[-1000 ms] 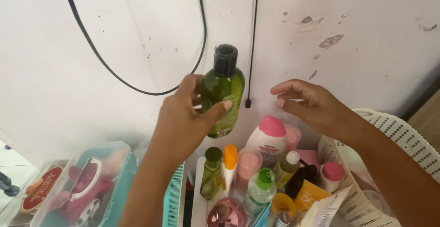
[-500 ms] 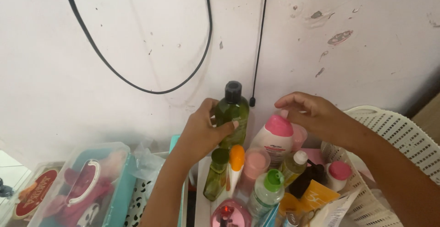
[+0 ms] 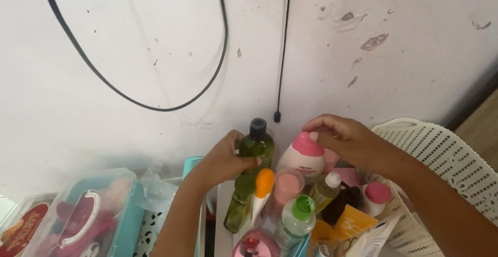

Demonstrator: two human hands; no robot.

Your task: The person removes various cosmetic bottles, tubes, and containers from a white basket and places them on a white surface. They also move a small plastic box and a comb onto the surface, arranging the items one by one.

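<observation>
Left hand [image 3: 220, 159]: grip closed around the dark green bottle [image 3: 256, 145] with black cap, thumb across its front. Bottle upright, at the back of the cluster of toiletries, just beside the wall; whether its base is resting on anything cannot be told, the bottles in front hide it.

Right hand [image 3: 348, 140]: fingers curled over the pink cap of the white lotion bottle [image 3: 304, 157], touching the top; a loose hold, not lifted as far as visible.

Around them: orange-capped tube [image 3: 261, 189], small olive bottle [image 3: 238, 205], green-capped clear bottle [image 3: 294, 219], pink-lidded jar [image 3: 375, 196]. White perforated basket [image 3: 441, 153] at right. Clear box with teal trim [image 3: 88, 220] at left. Black cable [image 3: 155, 101] hangs on the wall.

Judgement on progress: green bottle appears brought into its spot among the others but not released; the white lotion bottle is only just contacted.
</observation>
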